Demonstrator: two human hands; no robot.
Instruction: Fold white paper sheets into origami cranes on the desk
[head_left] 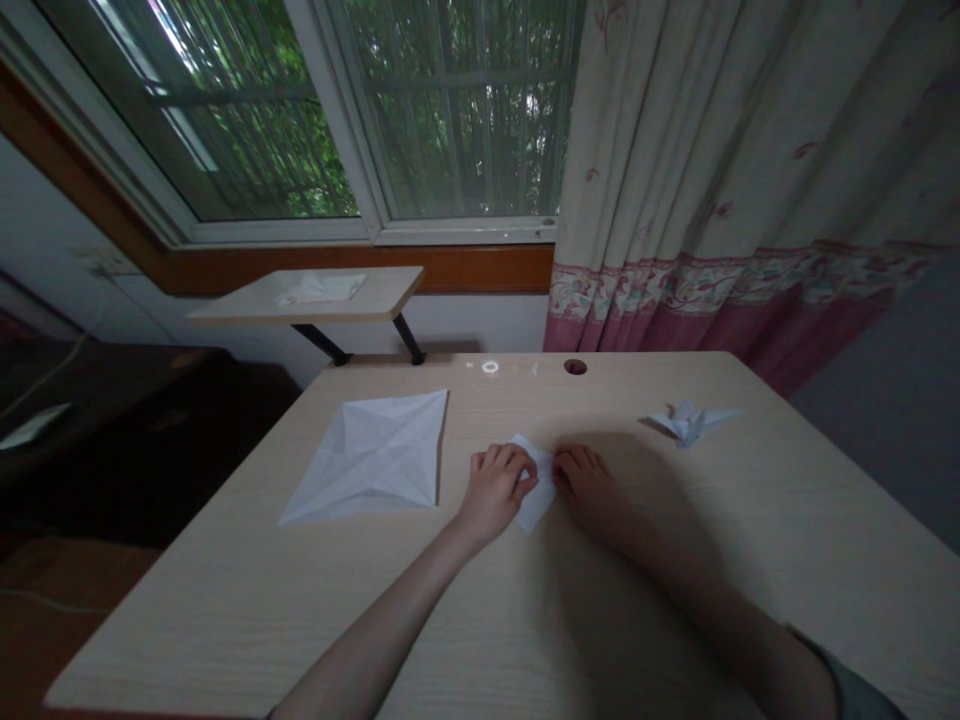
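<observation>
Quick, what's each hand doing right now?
Left hand: curled over the small paper, fingers on it; can't tell if it's pinching.
Right hand: curled at the paper's right edge; its grip is hidden.

At the centre of the frame the small folded paper diamond is plain white, as are the wide creased paper sheet left of centre and the folded paper bird at right, all on a pale beige, faintly wood-grained tabletop. The long fabric curtain at upper right is cream with scattered reddish sprigs, then a multicoloured floral band above deep pink. At upper left, whitish window frames border green foliage above an orange-brown wooden sill.
</observation>
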